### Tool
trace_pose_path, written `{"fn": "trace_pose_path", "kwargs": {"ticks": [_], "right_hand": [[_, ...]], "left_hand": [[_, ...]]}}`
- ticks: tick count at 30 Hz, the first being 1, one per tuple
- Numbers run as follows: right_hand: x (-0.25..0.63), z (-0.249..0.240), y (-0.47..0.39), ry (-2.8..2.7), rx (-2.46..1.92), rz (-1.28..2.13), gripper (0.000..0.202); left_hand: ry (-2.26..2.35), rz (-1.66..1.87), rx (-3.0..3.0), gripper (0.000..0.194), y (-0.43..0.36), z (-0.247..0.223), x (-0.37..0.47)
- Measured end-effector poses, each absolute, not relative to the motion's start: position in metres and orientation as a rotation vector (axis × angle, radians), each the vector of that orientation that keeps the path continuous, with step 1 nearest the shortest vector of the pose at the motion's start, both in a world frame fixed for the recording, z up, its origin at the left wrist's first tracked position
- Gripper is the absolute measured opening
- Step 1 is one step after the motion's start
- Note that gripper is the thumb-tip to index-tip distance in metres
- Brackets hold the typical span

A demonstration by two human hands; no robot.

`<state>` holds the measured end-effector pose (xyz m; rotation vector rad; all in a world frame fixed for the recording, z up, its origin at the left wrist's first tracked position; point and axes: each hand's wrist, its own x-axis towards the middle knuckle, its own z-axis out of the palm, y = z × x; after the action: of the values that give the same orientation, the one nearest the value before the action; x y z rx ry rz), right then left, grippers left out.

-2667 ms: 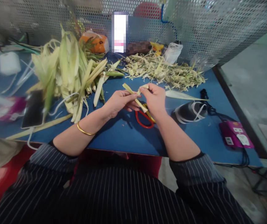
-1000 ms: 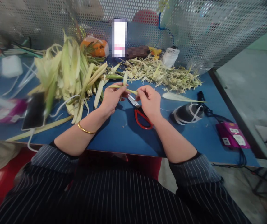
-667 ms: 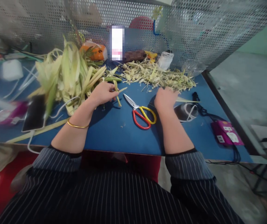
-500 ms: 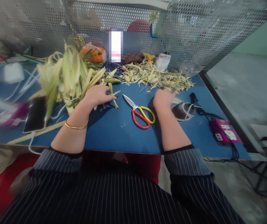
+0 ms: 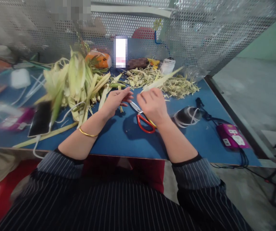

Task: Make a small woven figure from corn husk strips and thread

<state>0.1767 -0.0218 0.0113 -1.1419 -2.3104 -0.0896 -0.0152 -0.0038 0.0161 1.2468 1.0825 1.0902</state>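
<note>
Right hand inward, leaf over scraps

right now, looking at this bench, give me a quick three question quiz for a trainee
1. Which hand grips the long corn husk?
2. True or false: the gold bangle is on the left arm.
3. Fill in the blank: the scissors have one red handle and one ____ handle.

Key: 1. the right hand; 2. true; 3. yellow.
</note>
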Motion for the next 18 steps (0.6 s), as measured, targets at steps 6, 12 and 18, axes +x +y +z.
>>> {"fn": "trace_pose_path", "kwargs": {"ticks": [6,12,18], "right_hand": [[0.144,-0.001,-0.039,-2.715,-0.598,-0.300,0.038],[0.148,-0.006,-0.036,-1.966,-1.094,-0.012,0.018],[0.150,-0.019,-0.016,-1.450,-1.237,0.845,0.025]], "left_hand": [[0.996,1.025,1.152,0.029,-0.003,0.008,-0.016],[1.033,1.131,1.003,0.017,-0.002,0.000,-0.010],[1.051,1.147,0.979,0.019,-0.010,-0.004,0.004]]}}
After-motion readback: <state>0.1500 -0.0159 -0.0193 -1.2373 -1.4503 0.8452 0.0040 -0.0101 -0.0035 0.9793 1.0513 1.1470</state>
